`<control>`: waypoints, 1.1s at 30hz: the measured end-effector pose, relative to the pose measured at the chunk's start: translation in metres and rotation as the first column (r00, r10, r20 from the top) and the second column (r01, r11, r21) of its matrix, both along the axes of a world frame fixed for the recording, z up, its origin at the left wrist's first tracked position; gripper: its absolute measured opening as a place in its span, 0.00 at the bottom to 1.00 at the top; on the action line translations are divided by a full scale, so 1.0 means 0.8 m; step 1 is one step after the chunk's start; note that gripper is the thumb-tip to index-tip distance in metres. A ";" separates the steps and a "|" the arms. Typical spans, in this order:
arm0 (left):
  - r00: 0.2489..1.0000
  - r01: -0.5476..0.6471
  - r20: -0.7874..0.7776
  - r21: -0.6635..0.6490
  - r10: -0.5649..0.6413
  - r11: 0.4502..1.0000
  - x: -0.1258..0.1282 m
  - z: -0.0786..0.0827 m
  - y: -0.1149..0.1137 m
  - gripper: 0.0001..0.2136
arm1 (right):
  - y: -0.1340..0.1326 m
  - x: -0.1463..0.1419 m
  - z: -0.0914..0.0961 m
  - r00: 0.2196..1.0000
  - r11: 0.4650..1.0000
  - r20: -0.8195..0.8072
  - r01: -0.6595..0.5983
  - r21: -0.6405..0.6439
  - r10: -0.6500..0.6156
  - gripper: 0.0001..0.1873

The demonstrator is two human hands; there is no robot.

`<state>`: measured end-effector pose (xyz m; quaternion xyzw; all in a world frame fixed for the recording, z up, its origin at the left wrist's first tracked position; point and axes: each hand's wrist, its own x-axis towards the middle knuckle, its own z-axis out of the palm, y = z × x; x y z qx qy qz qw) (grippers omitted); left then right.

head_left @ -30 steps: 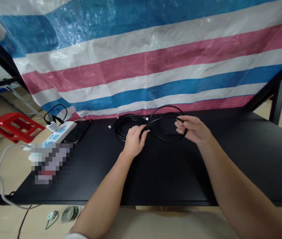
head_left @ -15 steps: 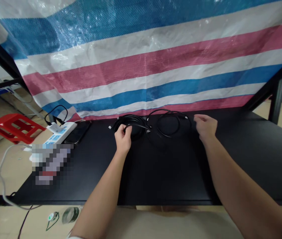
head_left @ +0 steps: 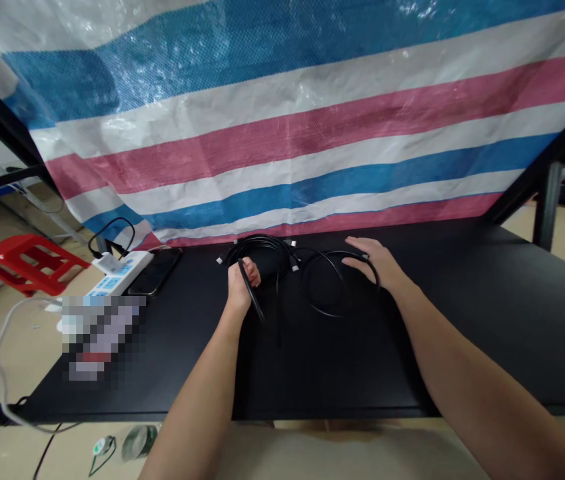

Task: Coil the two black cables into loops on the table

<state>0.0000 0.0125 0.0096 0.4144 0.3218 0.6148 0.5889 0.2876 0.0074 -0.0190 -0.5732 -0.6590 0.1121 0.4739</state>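
Two black cables lie at the back of a black table (head_left: 462, 333). My left hand (head_left: 242, 283) is closed around strands of the left coiled cable (head_left: 262, 248) and lifts a loop of it toward me. My right hand (head_left: 372, 263) rests palm down, fingers stretched out, on the right cable loop (head_left: 320, 293), which lies flat on the table. Small white-tipped plugs (head_left: 293, 265) show between the two coils.
A white power strip (head_left: 117, 275) and a dark phone (head_left: 155, 270) lie at the table's back left. A striped blue, white and pink tarp (head_left: 287, 133) hangs behind. A red stool (head_left: 27, 260) stands on the floor to the left. Tape rolls (head_left: 137, 440) lie below the table edge.
My left hand has taken hold of the left coil and pulled a loop toward me. My right hand let go of the right loop, drew away, then came back down flat on it.
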 end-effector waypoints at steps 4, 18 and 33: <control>0.998 -0.053 0.022 -0.006 0.053 0.999 0.004 0.012 -0.006 0.29 | 0.006 -0.014 -0.010 0.974 0.992 0.210 0.099 -0.083 -0.080 0.07; 0.951 -0.146 0.262 -0.091 0.165 0.985 -0.020 0.050 -0.015 0.18 | -0.003 0.011 0.018 0.732 0.807 -0.352 0.570 -0.152 -0.583 0.04; 0.945 -0.242 0.167 -0.219 0.280 0.945 -0.027 0.036 -0.001 0.12 | -0.003 0.034 0.023 0.476 0.999 -0.879 -0.023 0.024 0.032 0.11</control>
